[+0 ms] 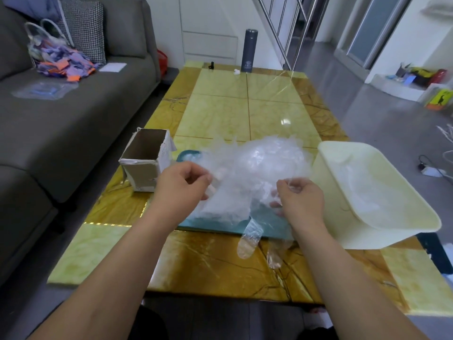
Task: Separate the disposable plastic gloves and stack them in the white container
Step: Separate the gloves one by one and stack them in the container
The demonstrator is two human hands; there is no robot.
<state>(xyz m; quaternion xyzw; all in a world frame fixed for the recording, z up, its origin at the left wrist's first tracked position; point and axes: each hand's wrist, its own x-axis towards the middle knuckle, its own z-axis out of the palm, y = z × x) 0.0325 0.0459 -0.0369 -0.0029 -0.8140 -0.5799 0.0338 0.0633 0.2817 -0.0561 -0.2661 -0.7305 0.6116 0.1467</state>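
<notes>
Yellow marble table (220, 114) carries a white container (382, 238) on its right side. Beside it, the glove heap (257, 168) lies on a teal tray (183, 155). The left hand (181, 182) and right hand (301, 200) each pinch its film.

Crumpled heap of clear plastic gloves (257, 168) just left of open white container (328, 182), more inside.

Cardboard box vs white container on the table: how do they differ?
The cardboard box is tall, narrow and torn at its rim; the white container is wide, smooth and round-cornered. The cardboard box stands left of the glove pile, the white container right of it. The cardboard box shows nothing inside; the white container holds some clear gloves. Both stand open-topped on the table.
</notes>
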